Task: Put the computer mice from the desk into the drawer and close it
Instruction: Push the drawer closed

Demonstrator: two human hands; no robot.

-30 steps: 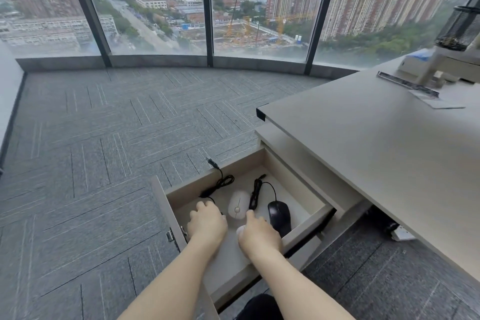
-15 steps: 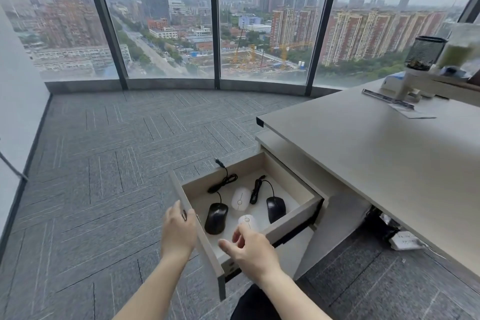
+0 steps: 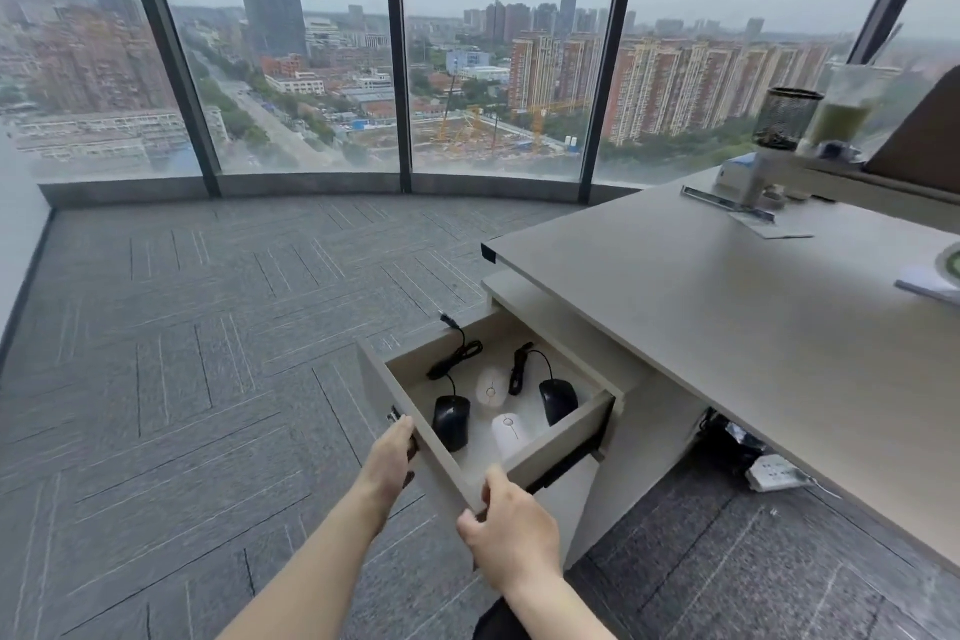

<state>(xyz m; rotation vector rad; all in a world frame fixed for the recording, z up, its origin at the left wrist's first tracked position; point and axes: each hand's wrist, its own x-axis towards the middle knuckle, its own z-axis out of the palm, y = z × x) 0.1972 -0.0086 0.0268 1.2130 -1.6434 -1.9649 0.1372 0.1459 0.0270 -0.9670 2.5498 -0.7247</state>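
The drawer (image 3: 563,434) under the desk (image 3: 727,307) stands pulled out. Inside lie several mice: a black wired mouse (image 3: 451,421) at the left, a black wired mouse (image 3: 558,400) at the right, a white mouse (image 3: 489,388) at the back middle, and a white mouse (image 3: 508,430) nearer the front. A cable plug hangs over the drawer's far wall. My left hand (image 3: 392,457) rests flat against the drawer's front panel by the handle. My right hand (image 3: 511,530) grips the near corner of the front panel, thumb on top.
Grey carpet tiles (image 3: 208,353) cover the floor to the left, up to the curved window wall. On the far desk sit a mesh pen holder (image 3: 784,120), a cup (image 3: 847,109), a ruler and papers. A power strip (image 3: 776,473) lies under the desk.
Both hands came out of the drawer, where they had set down mice, and moved to its front panel. The view lifted and pulled back.
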